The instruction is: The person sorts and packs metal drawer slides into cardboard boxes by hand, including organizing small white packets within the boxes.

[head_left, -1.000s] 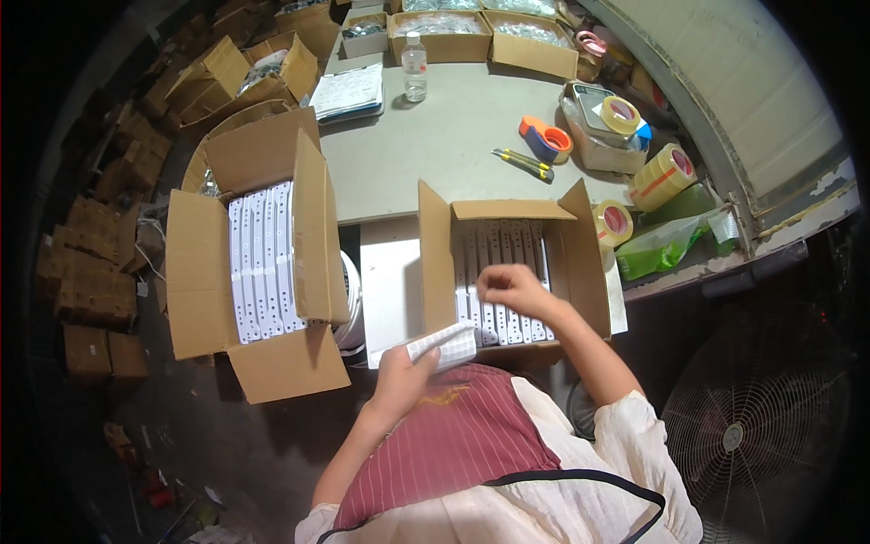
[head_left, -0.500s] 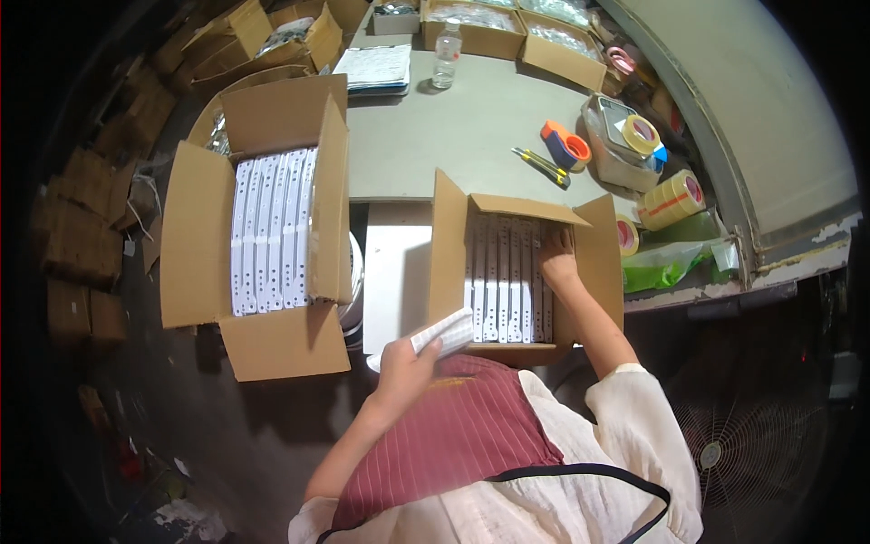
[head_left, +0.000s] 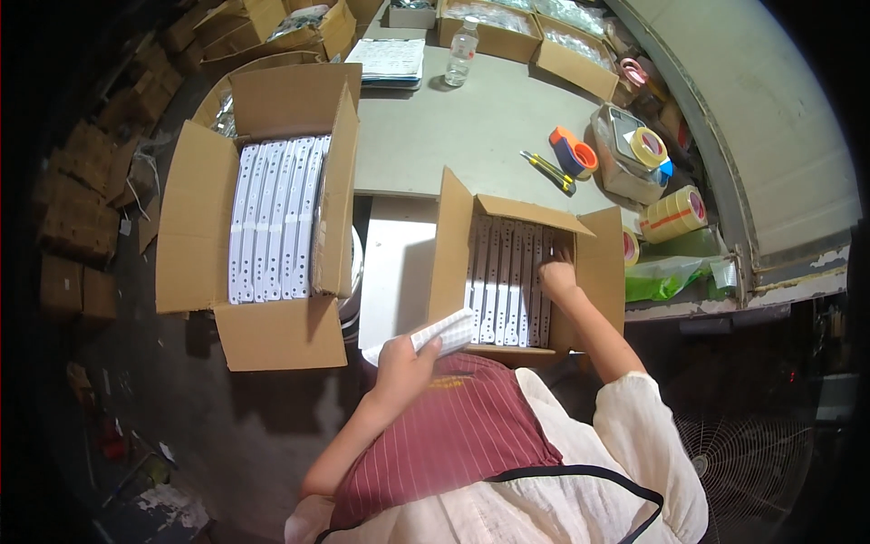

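My left hand [head_left: 405,365] grips a folded white paper-like bundle [head_left: 446,333] with faint lines, thumb on top, close to the front edge of an open carton [head_left: 451,245]. Inside that carton stands a row of white, perforated metal strips [head_left: 504,281], some of them in shade. My right hand [head_left: 556,276] reaches into the carton's right side, beside the rightmost strips. Its fingertips are partly hidden, and whether they hold anything cannot be made out. A larger open carton [head_left: 190,222] at the left contains similar white strips [head_left: 272,227], bound with clear bands.
On the grey table [head_left: 408,145] stand a water bottle [head_left: 461,53] and a stack of papers [head_left: 388,62]. Yellow cutters [head_left: 549,172], an orange-and-blue tape dispenser [head_left: 573,152] and tape rolls [head_left: 672,215] lie at the right. A fan [head_left: 739,471] stands at lower right.
My right hand has drawn back slightly toward me along the carton's right side. The left hand still holds the white bundle in about the same place. The whole view has shifted a little.
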Demonstrator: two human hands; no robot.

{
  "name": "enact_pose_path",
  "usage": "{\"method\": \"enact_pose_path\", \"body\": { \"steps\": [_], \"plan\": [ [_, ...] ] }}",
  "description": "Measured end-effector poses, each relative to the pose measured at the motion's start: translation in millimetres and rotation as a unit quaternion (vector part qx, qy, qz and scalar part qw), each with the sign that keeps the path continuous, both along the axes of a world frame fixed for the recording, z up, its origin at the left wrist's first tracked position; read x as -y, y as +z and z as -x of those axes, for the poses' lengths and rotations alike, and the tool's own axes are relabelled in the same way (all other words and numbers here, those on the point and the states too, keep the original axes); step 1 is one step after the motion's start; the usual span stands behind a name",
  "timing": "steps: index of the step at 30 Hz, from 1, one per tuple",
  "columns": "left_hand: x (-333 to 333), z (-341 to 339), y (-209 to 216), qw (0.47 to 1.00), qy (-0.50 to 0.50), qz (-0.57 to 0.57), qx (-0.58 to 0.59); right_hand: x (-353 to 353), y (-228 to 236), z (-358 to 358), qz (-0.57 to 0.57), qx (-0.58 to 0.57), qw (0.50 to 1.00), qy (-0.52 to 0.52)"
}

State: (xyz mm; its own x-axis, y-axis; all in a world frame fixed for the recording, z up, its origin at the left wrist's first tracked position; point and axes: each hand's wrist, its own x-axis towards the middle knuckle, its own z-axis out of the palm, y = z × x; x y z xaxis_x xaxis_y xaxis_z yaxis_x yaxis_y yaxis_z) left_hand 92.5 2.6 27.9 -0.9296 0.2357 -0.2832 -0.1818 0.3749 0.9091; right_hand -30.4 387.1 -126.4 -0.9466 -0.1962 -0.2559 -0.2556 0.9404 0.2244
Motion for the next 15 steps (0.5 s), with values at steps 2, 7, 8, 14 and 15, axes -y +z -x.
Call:
{"method": "enact_pose_path", "body": {
  "steps": [2, 7, 8, 14, 15],
  "plan": [
    [-1, -1, -4, 1.0, 0.011, -0.028, 0.003, 8, 3, -16, -0.011, 0.026, 0.999, -0.021],
    [-2, 1, 2, 0.996, 0.03, -0.079, 0.042, 55, 64, -60, 0.192, 0.338, 0.921, -0.013],
    [-2, 1, 2, 0.994, 0.031, -0.086, 0.056, 65, 79, -64, 0.298, 0.4, 0.866, 0.013],
    [-7, 7, 29, 0.925, 0.063, -0.32, 0.193, 127, 155, -90, 0.573, 0.207, 0.792, -0.028],
    [-7, 10, 35, 0.921, 0.051, -0.321, 0.215, 129, 157, -93, 0.649, 0.272, 0.707, -0.067]
  ]
}}
